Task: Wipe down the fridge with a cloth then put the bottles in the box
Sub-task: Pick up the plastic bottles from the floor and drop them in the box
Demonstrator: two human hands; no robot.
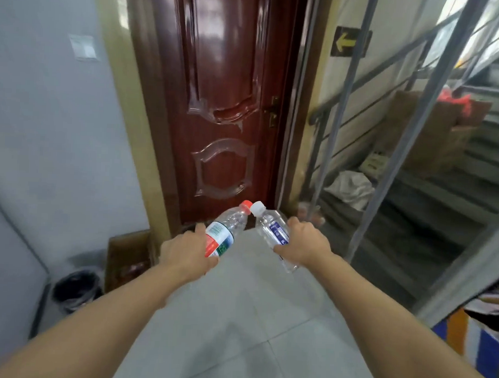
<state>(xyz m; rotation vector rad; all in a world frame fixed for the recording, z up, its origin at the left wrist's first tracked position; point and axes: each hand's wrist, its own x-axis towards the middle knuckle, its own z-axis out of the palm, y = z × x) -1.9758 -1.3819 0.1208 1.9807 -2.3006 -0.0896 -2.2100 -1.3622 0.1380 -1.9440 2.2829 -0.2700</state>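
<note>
Gripping a red-capped bottle [226, 230] in the left hand [187, 250], fingers clenched around its labelled body; clasping a white-capped bottle [271, 228] in the right hand [304, 242]; caps nearly touching, tilting inward beyond both fists, above the tiled floor [251, 317].

Bldg stair landing — door [226, 102], stairs [430, 202].

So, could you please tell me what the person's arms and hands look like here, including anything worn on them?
Both arms are bare from the frame's bottom edge up to the wrists: no sleeves in view. The left hand and right hand wear no gloves, and no watch, bracelet or ring shows on them.
</note>
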